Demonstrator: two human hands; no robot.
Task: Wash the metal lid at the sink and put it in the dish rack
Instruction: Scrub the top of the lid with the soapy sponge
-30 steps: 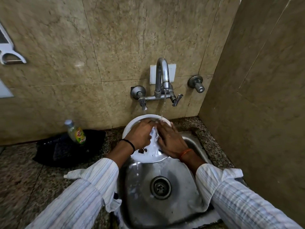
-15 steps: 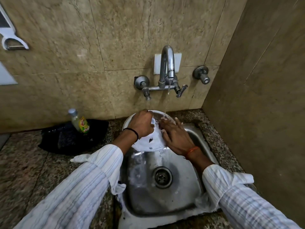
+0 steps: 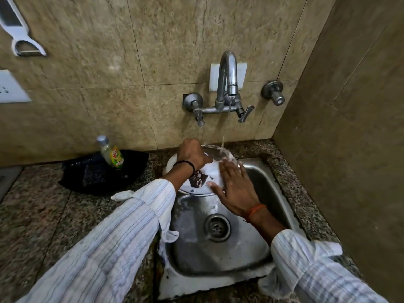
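Your left hand (image 3: 192, 156) grips metal lid (image 3: 209, 171) at far rim under tap (image 3: 228, 84) stream; right hand (image 3: 235, 184) spread flat on lid over sink (image 3: 218, 254).

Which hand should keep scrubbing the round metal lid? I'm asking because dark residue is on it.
Probably the right hand: its fingers lie flat on the round metal lid beside the dark residue, while the left hand grips the rim under the running tap water.

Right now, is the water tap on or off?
On. A thin stream of water falls from the tap spout onto the metal lid, which the left hand grips at the rim.
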